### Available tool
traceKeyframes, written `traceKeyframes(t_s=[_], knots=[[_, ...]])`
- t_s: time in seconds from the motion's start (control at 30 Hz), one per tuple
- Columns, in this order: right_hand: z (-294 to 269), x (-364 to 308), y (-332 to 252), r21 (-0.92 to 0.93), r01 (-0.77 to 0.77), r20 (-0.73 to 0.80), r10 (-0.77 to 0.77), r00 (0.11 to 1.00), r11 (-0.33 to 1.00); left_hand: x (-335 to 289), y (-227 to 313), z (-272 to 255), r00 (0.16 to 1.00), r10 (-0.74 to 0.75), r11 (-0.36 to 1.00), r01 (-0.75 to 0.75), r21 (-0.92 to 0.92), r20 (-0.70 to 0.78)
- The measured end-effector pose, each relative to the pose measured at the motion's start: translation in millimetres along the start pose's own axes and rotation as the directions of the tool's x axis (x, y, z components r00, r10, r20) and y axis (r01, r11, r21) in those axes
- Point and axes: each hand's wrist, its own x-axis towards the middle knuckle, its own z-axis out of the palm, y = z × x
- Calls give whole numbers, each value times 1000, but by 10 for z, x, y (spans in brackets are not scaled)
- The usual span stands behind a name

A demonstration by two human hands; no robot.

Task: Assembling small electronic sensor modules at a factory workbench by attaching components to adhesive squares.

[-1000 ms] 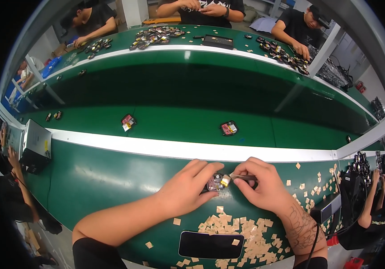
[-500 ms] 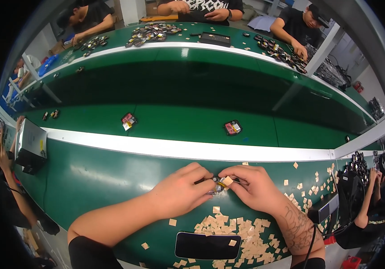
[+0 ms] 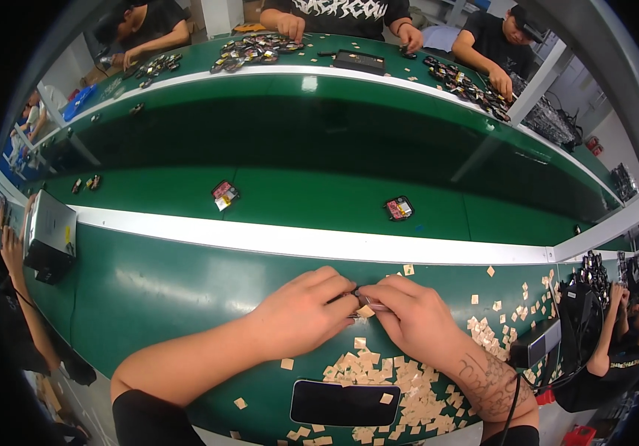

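Just above the pile of tan squares, both hands meet in front of me. My left hand (image 3: 301, 312) has its fingers closed on a small black electronic device (image 3: 358, 294), mostly covered by the fingertips. Thumb and forefinger of my right hand (image 3: 417, 318) pinch a thin greyish piece (image 3: 376, 304), too hidden to name, against the device. One tan square sticker (image 3: 365, 311) shows between the two hands; whether it sticks to the device or is held cannot be made out.
Loose tan squares (image 3: 423, 398) lie around a black phone (image 3: 345, 404). A dark box-shaped device (image 3: 539, 346) with a cable stands at right, a metal box (image 3: 50, 236) at far left. Beyond a white rail (image 3: 260, 239), a green belt (image 3: 304, 197) carries small devices. Co-workers sit around.
The devices on the belt have shifted right. The tan square at my fingertips has moved down and left, and my right hand has edged left. The co-worker opposite has spread their hands apart.
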Motion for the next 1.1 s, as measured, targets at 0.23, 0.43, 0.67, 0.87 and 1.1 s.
traceKeyframes(t_s=[0.23,0.43,0.67,0.87,1.1], knots=[[101,-14,46,192,-43,-44,52,998,980,-18,-5,24,989,-125,980,112,-164,-77],[105,-22,12,184,-98,-36,107,994,978,-15,6,26,988,-137,973,122,-194,-68],[89,62,-139,50,-161,-19,162,987,986,-13,10,27,983,-178,961,164,-221,-46],[96,19,-16,107,-95,-145,110,983,990,-33,16,49,987,-158,976,151,-156,-34],[-84,17,230,246,-114,-223,171,960,963,-6,131,21,996,-78,990,73,120,37]])
